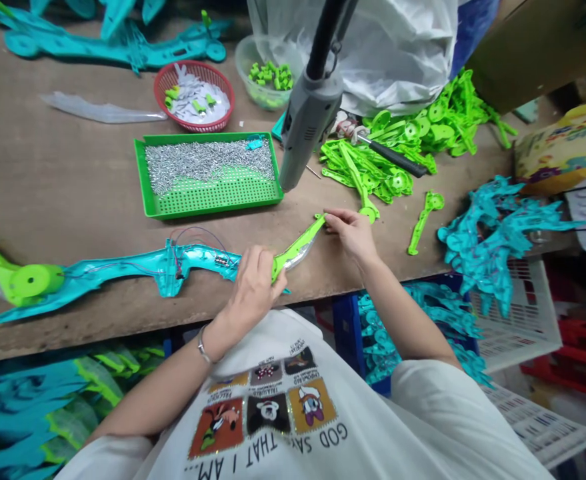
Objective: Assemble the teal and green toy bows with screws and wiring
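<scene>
1. Left hand point(255, 283) holds the turquoise frame point(127, 265) and green limb point(297, 249), nearside of the screw tray point(213, 207); right hand point(350, 233) pinches the limb's tip.
2. Left of the tray, second limb point(33, 281) looks fitted; held joint hidden, frame uncovered, seemingly unfinished.

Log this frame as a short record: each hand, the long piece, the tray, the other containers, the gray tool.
left hand: gripping where turquoise frame meets green arm
right hand: at the green arm's far tip
tray: green, heaped metal pieces
basket: red, white and green pieces
bowl: clear, green pieces
gray tool: beside the tray
</scene>
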A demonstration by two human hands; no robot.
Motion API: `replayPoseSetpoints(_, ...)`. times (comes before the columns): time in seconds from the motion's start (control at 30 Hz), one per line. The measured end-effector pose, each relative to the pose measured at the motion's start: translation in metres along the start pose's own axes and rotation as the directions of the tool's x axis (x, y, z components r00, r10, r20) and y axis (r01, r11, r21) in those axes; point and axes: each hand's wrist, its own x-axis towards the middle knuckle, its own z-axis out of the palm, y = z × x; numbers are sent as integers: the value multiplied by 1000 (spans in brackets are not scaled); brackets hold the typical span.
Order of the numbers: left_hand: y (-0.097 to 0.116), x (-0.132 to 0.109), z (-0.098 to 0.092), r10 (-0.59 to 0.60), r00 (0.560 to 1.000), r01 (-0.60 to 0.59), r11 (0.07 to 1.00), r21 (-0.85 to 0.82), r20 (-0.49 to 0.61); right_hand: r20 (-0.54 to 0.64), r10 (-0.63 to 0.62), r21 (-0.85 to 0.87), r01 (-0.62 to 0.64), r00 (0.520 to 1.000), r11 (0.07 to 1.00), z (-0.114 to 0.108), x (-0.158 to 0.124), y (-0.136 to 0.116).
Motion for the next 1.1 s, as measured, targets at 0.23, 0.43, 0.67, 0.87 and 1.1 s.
replayPoseSetpoints(0.23,-8,0,9,15,1000,-16,998,57,13,41,24,-28,-23,999,999,0,11,0)
replayPoseSetpoints(0.43,-6,2,3,-17,996,14,999,29,88,94,29,-53,-24,995,998,-8,16,-4)
replayPoseSetpoints(0.67,-6,2,-6,16,980,-45,988,145,196,189,103,-66,-92,977,994,-13,24,-14)
replayPoseSetpoints(0.87,-4,1,-6,25,950,-114,956,271,313,171,53,-122,-33,984,992,-10,23,-13)
replayPoseSetpoints(1.1,-14,-2,-4,96,959,-159,962,224,267,142,101,21,-105,985,994,-4,12,-18)
